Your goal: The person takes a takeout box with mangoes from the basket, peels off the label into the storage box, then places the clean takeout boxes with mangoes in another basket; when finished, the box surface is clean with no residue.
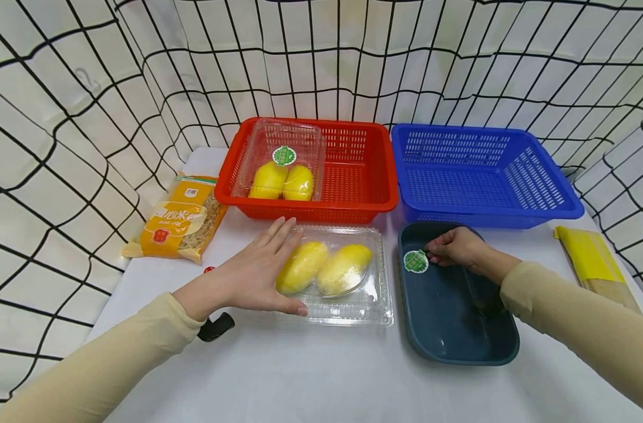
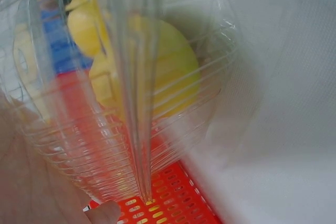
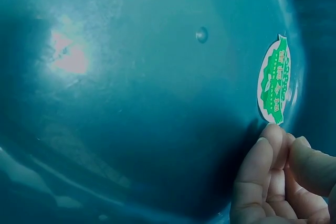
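Note:
My left hand rests with straight fingers on the left side of a closed clear plastic clamshell box. Two yellow mango-like fruits lie inside it; the left wrist view shows them through the ribbed plastic wall. Over a dark blue-green tub, my right hand pinches the edge of a round green-and-white sticker between fingertips and thumb. In the right wrist view the sticker stands out from the fingertips, its printed face showing.
Behind, a red basket holds another clear box with yellow fruits and a green sticker. Beside it sits a blue basket. An orange food bag lies left, a yellow-and-brown packet right. Black netting surrounds the table.

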A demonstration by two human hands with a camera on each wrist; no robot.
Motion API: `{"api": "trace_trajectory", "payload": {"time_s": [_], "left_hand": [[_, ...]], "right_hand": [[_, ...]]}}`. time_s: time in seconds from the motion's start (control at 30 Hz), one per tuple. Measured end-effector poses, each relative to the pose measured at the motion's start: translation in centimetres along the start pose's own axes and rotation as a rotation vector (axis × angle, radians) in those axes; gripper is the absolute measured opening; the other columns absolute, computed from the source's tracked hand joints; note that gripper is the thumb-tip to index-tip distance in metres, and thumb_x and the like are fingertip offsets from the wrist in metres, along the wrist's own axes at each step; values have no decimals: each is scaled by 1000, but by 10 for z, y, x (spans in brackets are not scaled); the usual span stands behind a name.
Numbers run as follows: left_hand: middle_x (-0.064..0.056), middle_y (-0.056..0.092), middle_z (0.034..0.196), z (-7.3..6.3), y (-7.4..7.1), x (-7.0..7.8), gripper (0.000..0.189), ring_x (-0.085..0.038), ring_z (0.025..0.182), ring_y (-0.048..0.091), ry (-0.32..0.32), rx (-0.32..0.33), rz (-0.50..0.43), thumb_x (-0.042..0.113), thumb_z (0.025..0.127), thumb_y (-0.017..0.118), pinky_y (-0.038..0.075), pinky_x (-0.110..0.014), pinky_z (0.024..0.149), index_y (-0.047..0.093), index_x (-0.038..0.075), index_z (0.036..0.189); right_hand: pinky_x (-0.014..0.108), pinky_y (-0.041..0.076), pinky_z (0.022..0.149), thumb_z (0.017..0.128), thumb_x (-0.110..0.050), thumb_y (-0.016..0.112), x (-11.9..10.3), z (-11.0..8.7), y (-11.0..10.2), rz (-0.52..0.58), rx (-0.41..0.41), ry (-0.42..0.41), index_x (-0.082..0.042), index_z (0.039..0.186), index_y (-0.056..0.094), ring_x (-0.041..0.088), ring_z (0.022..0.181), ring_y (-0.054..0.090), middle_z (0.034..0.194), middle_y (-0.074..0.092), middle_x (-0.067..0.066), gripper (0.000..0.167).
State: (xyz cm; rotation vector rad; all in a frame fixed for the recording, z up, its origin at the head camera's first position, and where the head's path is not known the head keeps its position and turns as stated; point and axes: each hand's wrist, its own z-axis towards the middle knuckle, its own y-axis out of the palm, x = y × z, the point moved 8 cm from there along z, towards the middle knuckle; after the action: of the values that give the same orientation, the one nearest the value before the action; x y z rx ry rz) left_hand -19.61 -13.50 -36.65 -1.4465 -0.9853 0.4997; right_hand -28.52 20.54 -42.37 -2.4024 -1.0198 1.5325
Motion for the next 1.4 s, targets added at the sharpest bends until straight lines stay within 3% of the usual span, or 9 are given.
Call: {"api": "trace_trajectory", "payload": {"time_s": [0.33,0.57,0.7,0.83,1.0,1.13,1.27,1.4], "left_hand": [[-18,-2,173,0,1,-1,133,-43,159,-1,-4,1,-2,82,75,66,13,-57,129,8,1,164],[-19,-2,172,1,0,0,134,-43,159,-1,7,0,7,83,75,65,13,-57,129,8,0,163],[-19,-2,173,1,-1,0,133,-43,159,-2,6,1,5,82,75,65,13,-57,129,8,0,163],[-19,-2,173,1,0,-1,133,-42,160,-2,-2,-3,-4,82,75,66,13,-57,129,8,1,164],[-20,0,172,1,1,0,132,-43,159,-1,-1,2,-17,80,75,67,14,-58,129,9,1,163],[-20,1,172,0,1,0,132,-43,159,0,1,9,-16,80,76,67,14,-58,129,9,1,164],[-20,0,173,0,1,-1,132,-42,159,-1,1,23,-15,82,75,66,14,-58,129,9,2,164],[-19,0,173,-2,2,-1,132,-42,160,-2,-6,54,-38,80,74,69,14,-58,128,10,2,164]], "right_hand": [[23,62,72,105,-7,56,0,-1,-1,-7,12,-7,21,119,63,2,72,66,82,73,-2,32],[28,63,82,106,-11,54,-14,-16,-3,-80,30,-76,18,123,63,9,83,69,99,76,11,34],[31,62,85,107,-21,56,-38,-30,0,-166,69,-153,11,124,66,17,89,70,105,75,17,38],[40,60,89,106,-30,56,-74,-43,12,-290,141,-253,3,126,68,28,97,70,111,75,19,40],[50,59,96,102,-25,63,-112,-50,43,-439,196,-475,2,132,64,34,110,66,123,70,21,40],[60,47,110,96,-29,71,-125,-45,73,-568,137,-595,2,144,54,41,134,51,146,55,23,60],[64,39,115,92,-40,73,-124,-35,94,-632,26,-560,-1,156,37,44,146,39,159,40,22,83],[66,37,116,92,-44,72,-118,-27,103,-645,-28,-524,0,160,26,47,146,37,160,35,27,93]]}}
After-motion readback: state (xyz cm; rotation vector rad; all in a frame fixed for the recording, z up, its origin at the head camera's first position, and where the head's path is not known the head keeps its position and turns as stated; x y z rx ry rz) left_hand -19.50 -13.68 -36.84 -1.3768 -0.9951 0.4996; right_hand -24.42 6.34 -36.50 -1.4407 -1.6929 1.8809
